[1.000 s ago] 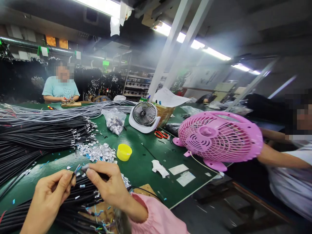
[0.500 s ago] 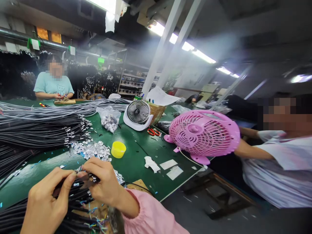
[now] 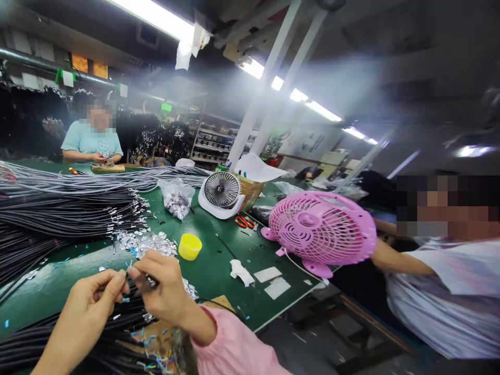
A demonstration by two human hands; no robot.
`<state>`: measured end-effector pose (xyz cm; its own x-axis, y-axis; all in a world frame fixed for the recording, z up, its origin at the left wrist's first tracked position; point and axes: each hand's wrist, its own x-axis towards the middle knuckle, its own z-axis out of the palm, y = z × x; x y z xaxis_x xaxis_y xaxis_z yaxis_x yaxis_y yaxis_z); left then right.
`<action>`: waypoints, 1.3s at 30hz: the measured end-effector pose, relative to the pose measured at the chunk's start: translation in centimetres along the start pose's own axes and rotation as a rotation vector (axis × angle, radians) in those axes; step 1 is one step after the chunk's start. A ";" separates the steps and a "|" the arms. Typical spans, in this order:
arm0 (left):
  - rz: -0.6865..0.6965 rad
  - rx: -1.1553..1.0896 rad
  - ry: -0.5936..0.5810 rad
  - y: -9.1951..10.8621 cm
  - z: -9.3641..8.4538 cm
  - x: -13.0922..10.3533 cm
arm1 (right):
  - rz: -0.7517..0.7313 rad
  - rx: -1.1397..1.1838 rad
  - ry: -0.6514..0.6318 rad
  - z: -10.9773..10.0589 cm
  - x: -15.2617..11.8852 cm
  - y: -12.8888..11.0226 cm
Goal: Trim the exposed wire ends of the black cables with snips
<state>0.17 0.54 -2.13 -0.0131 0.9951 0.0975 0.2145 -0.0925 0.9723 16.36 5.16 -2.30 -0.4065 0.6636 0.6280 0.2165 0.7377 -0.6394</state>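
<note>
My left hand pinches thumb against forefinger at a thin bluish wire end, most of it hidden by the fingertips. Touching or nearly touching it, my right hand is closed, with a small dark, partly shiny object showing in its curled fingers; I cannot make out its kind. Below both hands lies a bundle of black cables with stripped, coloured wire ends. Just beyond them is a heap of silvery foil scraps.
A yellow tub, a bag of small parts, a small white fan and red-handled scissors stand or lie ahead. More cables fill the left. A large pink fan is at right, a co-worker's arm behind it.
My hands have shifted slightly; the left has turned a little and its fingers are closer together. The view has tilted, so the surroundings sit a little differently. The co-workers stay in place.
</note>
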 end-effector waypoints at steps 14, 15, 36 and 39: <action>0.160 0.058 0.222 1.1 0.3 -0.7 | 0.535 0.656 0.354 -1.3 0.8 0.0; 0.122 0.037 0.236 1.4 0.3 -0.9 | 0.537 0.650 0.404 -1.6 0.9 0.1; 0.066 0.033 0.292 1.8 0.9 -1.5 | 0.235 -0.049 0.209 0.0 -0.9 -0.9; -0.021 -0.003 0.322 1.8 0.9 -1.5 | 0.158 -0.091 0.205 0.4 -1.8 -0.3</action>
<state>1.42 -1.09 -0.75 -0.3259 0.9352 0.1389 0.2080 -0.0724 0.9754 16.66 3.71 -3.41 -0.1755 0.7760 0.6058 0.3454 0.6247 -0.7003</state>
